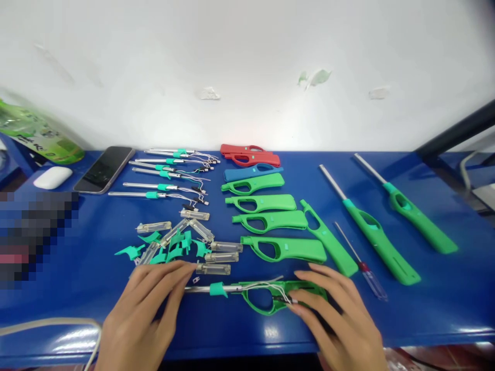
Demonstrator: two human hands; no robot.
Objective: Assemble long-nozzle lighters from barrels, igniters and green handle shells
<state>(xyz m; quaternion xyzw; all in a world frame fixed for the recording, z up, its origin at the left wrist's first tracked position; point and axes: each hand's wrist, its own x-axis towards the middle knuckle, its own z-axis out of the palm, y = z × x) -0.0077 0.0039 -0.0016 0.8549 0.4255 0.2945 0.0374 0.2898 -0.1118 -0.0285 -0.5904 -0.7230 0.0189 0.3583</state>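
At the table's front, my left hand (150,304) is closed around the left end of a metal lighter tube (197,289), whose tip is hidden by the fingers. A teal collar (218,289) sits on the tube. Thin white wires run right from it over an open green lighter shell half (263,303). My right hand (332,309) pinches a small black igniter piece (284,299) at the wires' end, other fingers reaching over the shell. Just above my left fingertips lie a clear fuel tank (214,268) and a tiny white part (196,280).
Behind are several green shell halves (288,249), red ones (251,158), tube assemblies (154,195), clear tanks and teal triggers (176,246). A screwdriver (365,270) and two assembled lighters (377,242) lie right. A phone (104,170), white case (53,177) and cable (50,323) are left.
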